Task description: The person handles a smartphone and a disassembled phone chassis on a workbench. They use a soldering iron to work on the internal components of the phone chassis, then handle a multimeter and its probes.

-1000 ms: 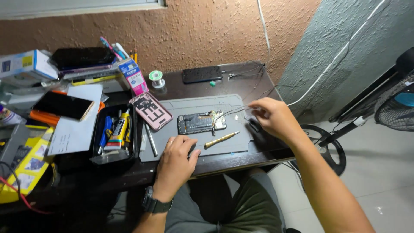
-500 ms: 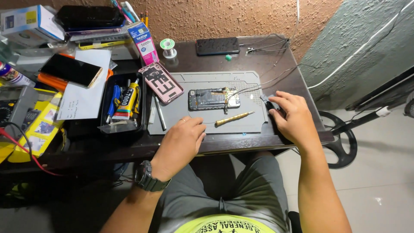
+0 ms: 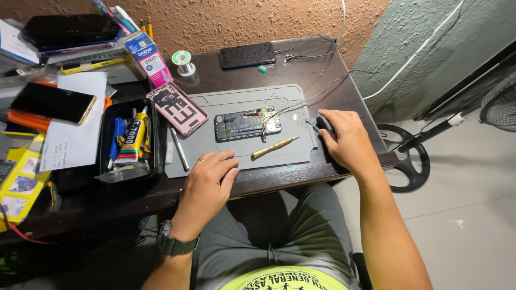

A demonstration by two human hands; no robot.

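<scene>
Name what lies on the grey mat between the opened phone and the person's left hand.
In the head view, a brass-coloured screwdriver lies aslant on the mat between opened phone and left hand.

- At the back of the desk we see a tall pink and blue carton [image 3: 149, 58] with a white label, standing tilted against the wall.
- Just left of the grey mat, a black tray holds a yellow and black glue tube [image 3: 136, 133], lying lengthwise.
- Far left, a phone with a dark screen [image 3: 52, 102] and gold edge lies on white paper.
- Behind the mat lies another dark phone [image 3: 248, 55], screen off.
- At the left edge we find yellow printed packets [image 3: 21, 180].
- In the top left corner is a white and blue box [image 3: 15, 42], partly cut off.
</scene>
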